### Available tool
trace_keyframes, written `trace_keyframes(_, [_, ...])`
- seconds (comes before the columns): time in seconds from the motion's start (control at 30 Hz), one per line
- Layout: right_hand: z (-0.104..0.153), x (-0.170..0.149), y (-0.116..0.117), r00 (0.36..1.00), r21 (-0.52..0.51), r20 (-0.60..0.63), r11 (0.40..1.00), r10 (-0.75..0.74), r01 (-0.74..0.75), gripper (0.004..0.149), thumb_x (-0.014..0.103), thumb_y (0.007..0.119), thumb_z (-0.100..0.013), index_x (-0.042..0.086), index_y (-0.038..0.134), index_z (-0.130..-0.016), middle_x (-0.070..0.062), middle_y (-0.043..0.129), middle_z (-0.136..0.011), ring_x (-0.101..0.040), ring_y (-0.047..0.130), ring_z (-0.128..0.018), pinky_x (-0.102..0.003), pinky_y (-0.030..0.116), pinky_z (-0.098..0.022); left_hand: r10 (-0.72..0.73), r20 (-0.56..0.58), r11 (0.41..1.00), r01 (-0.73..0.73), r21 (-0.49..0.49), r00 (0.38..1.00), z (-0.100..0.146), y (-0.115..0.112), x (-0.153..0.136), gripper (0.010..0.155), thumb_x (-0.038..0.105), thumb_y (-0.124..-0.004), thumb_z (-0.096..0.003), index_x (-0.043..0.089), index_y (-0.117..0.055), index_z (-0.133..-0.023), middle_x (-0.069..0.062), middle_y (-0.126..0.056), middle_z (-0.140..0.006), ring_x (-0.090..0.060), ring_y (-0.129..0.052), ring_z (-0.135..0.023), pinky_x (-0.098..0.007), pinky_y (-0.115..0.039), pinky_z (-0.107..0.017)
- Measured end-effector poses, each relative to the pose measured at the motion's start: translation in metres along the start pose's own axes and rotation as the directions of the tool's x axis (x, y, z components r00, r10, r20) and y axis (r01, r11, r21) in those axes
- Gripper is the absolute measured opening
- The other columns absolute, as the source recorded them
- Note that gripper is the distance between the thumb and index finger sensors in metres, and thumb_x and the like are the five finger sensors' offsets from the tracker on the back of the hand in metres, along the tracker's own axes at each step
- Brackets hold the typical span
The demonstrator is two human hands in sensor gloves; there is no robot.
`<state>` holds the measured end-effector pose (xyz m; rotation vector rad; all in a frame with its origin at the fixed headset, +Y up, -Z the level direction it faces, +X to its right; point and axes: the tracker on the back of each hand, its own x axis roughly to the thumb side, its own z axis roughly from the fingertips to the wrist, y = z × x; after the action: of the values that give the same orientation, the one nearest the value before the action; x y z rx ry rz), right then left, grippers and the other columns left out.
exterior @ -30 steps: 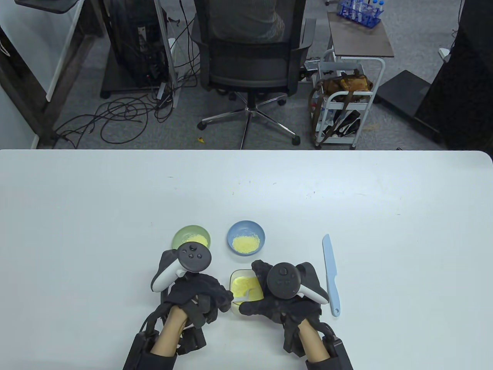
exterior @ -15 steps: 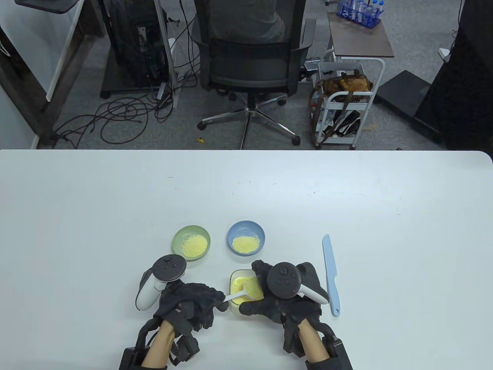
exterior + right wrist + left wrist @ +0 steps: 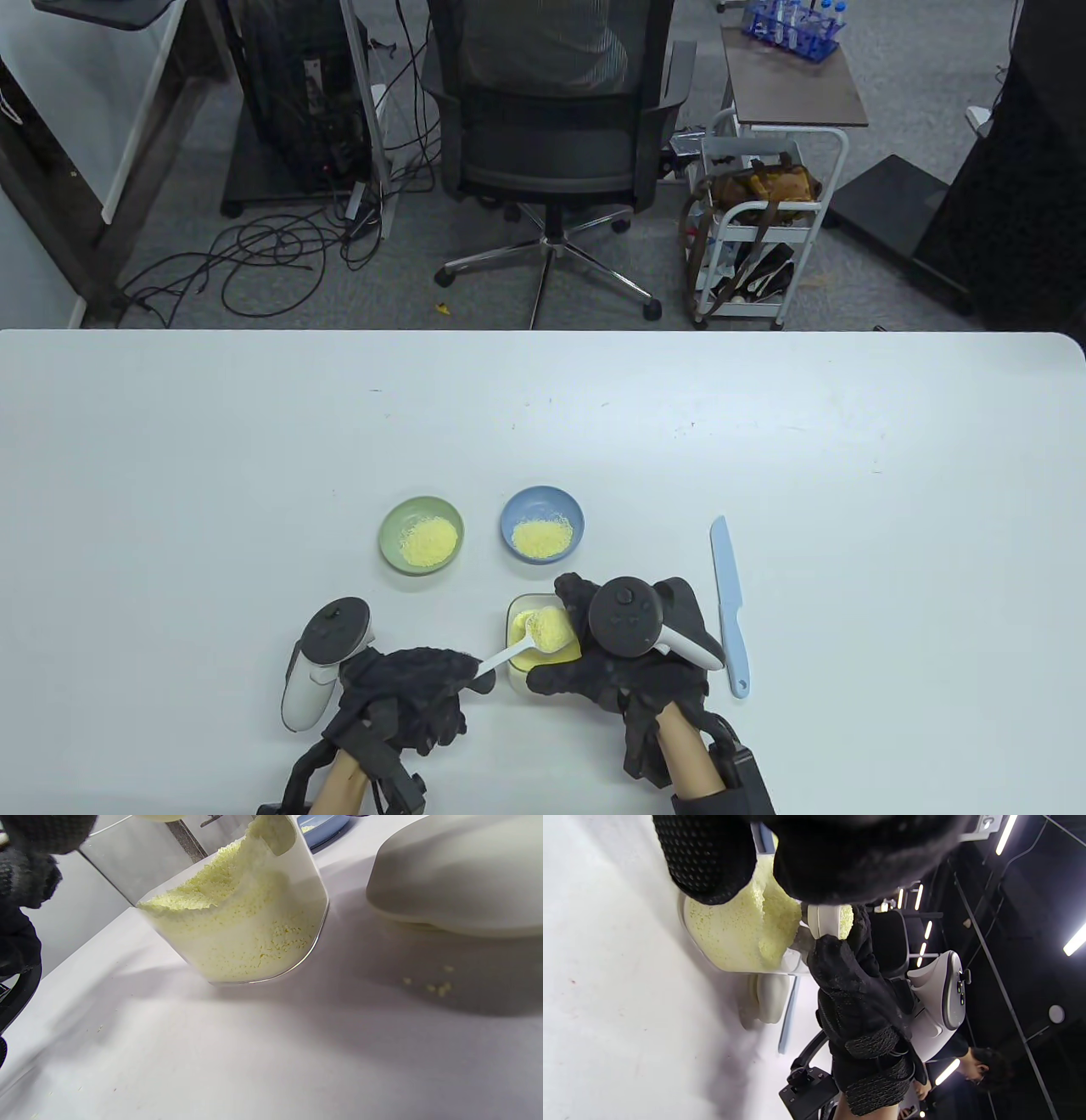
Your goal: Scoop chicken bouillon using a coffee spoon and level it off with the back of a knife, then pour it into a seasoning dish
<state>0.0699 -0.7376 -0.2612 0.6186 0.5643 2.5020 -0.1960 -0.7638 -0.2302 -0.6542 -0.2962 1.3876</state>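
Observation:
A clear bouillon container (image 3: 519, 618) stands near the front edge, half full of yellow granules (image 3: 242, 921). My right hand (image 3: 585, 655) grips it, fingers behind and thumb in front. My left hand (image 3: 471, 671) pinches the handle of the white coffee spoon (image 3: 543, 630). The spoon's bowl hovers over the container mouth, heaped with bouillon. In the left wrist view the spoon (image 3: 825, 918) sits just above the container rim. The light blue knife (image 3: 730, 607) lies flat to the right of my right hand, untouched. The green dish (image 3: 422, 535) and blue dish (image 3: 541, 524) each hold some bouillon.
A white lid (image 3: 458, 878) lies on the table close to the container, with a few spilt grains (image 3: 437, 986) beside it. An office chair (image 3: 551, 127) and a small cart (image 3: 755, 238) stand beyond the table's far edge.
My left hand has drawn back to the left and toward me, uncovering the green dish. The spoon has come up out of the granules with a heap on it. The right hand has stayed put.

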Motion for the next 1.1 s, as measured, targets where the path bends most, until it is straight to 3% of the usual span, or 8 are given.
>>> trace_keyframes(0.2, [0.001, 0.001, 0.000, 1.000, 0.000, -0.011, 1.000, 0.014, -0.014, 0.102, 0.061, 0.074, -0.044, 0.012, 0.005, -0.102, -0.026, 0.019, -0.111, -0.060, 0.031, -0.096, -0.075, 0.014, -0.065, 0.019, 0.026, 1.000, -0.020, 0.021, 0.999, 0.004, 0.001, 0.002, 0.048, 0.033, -0.072, -0.0516, -0.009, -0.081, -0.073, 0.000, -0.097, -0.015, 0.002, -0.085, 0.007, -0.033, -0.083, -0.036])
trace_keyframes(0.33, [0.005, 0.003, -0.002, 0.997, 0.008, -0.016, 0.997, 0.081, -0.081, 0.103, 0.062, 0.073, -0.045, 0.014, -0.001, -0.100, -0.027, 0.003, -0.110, -0.061, 0.020, -0.097, -0.075, 0.008, -0.065, 0.021, 0.037, 1.000, -0.022, 0.018, 0.999, 0.005, 0.001, 0.002, 0.048, 0.033, -0.072, -0.0516, -0.009, -0.081, -0.073, 0.000, -0.097, -0.016, 0.001, -0.085, 0.007, -0.033, -0.083, -0.036])
trace_keyframes(0.53, [0.035, -0.008, -0.025, 0.997, -0.067, -0.038, 0.995, 0.071, -0.073, 0.101, 0.060, 0.071, -0.047, 0.012, 0.000, -0.100, -0.027, 0.003, -0.110, -0.061, 0.020, -0.097, -0.074, 0.007, -0.065, 0.035, 0.060, 0.999, -0.037, 0.028, 0.998, 0.008, 0.002, 0.003, 0.048, 0.034, -0.072, -0.0515, -0.009, -0.081, -0.073, 0.000, -0.097, -0.016, 0.001, -0.085, 0.007, -0.033, -0.083, -0.036])
trace_keyframes(0.7, [0.069, -0.052, -0.055, 0.938, -0.331, -0.346, 0.935, 0.010, -0.132, 0.084, 0.047, 0.071, -0.050, 0.007, 0.019, -0.104, -0.027, 0.024, -0.110, -0.057, 0.033, -0.096, -0.073, 0.011, -0.067, 0.043, 0.065, 0.998, -0.045, 0.036, 0.997, 0.009, 0.002, 0.003, 0.049, 0.033, -0.072, -0.0514, -0.009, -0.081, -0.073, 0.000, -0.097, -0.016, 0.001, -0.085, 0.007, -0.033, -0.083, -0.036])
trace_keyframes(0.77, [0.077, -0.069, -0.059, 0.883, -0.362, -0.469, 0.911, 0.006, -0.199, 0.078, 0.044, 0.072, -0.050, 0.006, 0.029, -0.104, -0.028, 0.036, -0.108, -0.055, 0.043, -0.092, -0.072, 0.012, -0.067, 0.041, 0.066, 0.998, -0.043, 0.035, 0.997, 0.009, 0.002, 0.003, 0.049, 0.034, -0.072, -0.0514, -0.009, -0.081, -0.073, 0.000, -0.097, -0.016, 0.001, -0.085, 0.007, -0.033, -0.083, -0.036])
trace_keyframes(0.87, [0.083, -0.098, -0.052, 0.755, -0.261, -0.653, 0.921, 0.051, -0.289, 0.070, 0.040, 0.072, -0.051, 0.004, 0.041, -0.102, -0.028, 0.052, -0.099, -0.048, 0.057, -0.081, -0.071, 0.016, -0.069, 0.035, 0.065, 0.999, -0.037, 0.038, 0.997, 0.009, 0.003, 0.002, 0.048, 0.034, -0.072, -0.0514, -0.009, -0.081, -0.073, 0.000, -0.097, -0.016, 0.001, -0.085, 0.007, -0.033, -0.083, -0.036])
trace_keyframes(0.93, [0.082, -0.110, -0.044, 0.715, -0.196, -0.693, 0.931, 0.090, -0.307, 0.065, 0.040, 0.072, -0.050, 0.002, 0.049, -0.098, -0.028, 0.062, -0.092, -0.047, 0.065, -0.073, -0.071, 0.022, -0.068, 0.033, 0.065, 0.999, -0.035, 0.038, 0.997, 0.009, 0.003, 0.002, 0.049, 0.034, -0.072, -0.0514, -0.009, -0.081, -0.073, 0.000, -0.097, -0.016, 0.001, -0.085, 0.007, -0.033, -0.083, -0.036])
trace_keyframes(1.1, [0.075, -0.124, -0.029, 0.702, -0.136, -0.702, 0.944, 0.123, -0.302, 0.059, 0.041, 0.072, -0.049, 0.001, 0.062, -0.091, -0.026, 0.073, -0.080, -0.041, 0.074, -0.059, -0.071, 0.033, -0.065, 0.029, 0.067, 0.999, -0.031, 0.035, 0.997, 0.009, 0.003, 0.002, 0.049, 0.033, -0.072, -0.0513, -0.009, -0.081, -0.073, 0.000, -0.097, -0.015, 0.001, -0.085, 0.008, -0.033, -0.083, -0.036])
